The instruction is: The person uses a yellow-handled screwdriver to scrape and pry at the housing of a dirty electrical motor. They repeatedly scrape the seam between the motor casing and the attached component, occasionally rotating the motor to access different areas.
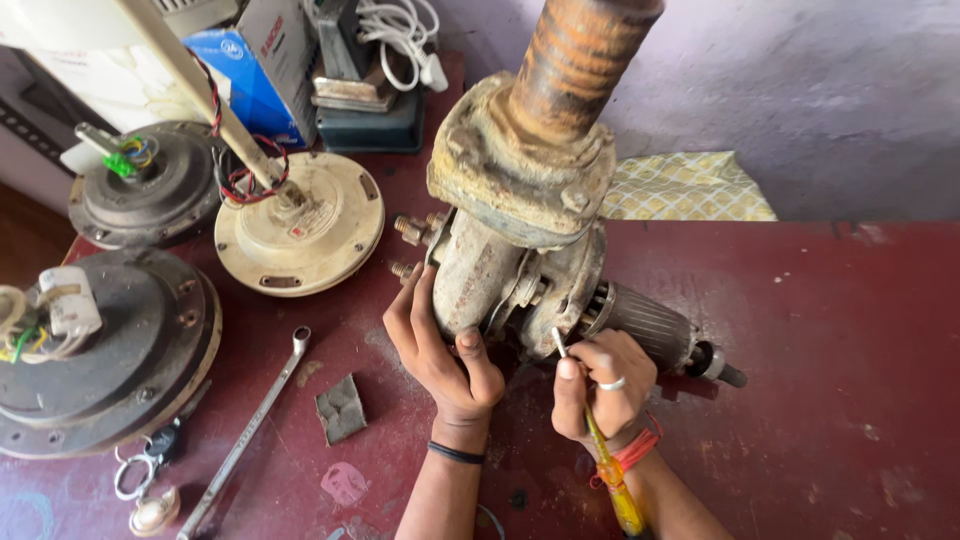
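Observation:
A rusty pump motor assembly [520, 190] stands on the dark red table [820, 330], with a ribbed rotor [645, 322] sticking out to its right and a rusted pipe rising from its top. My left hand [440, 355] grips the motor's lower left housing, thumb pressed on its front. My right hand [600, 385] holds a yellow-handled screwdriver [610, 470]; its metal tip touches the housing near the rotor. A ring and red thread are on that hand.
A cream fan motor [300, 225] with red wires and two dark fan motors [145, 190] [100, 350] lie left. A long spanner [245, 435], a grey scrap [341, 408] and keys [145, 470] lie near the front. Boxes and a white cable stand behind; yellow cloth [685, 187] at right.

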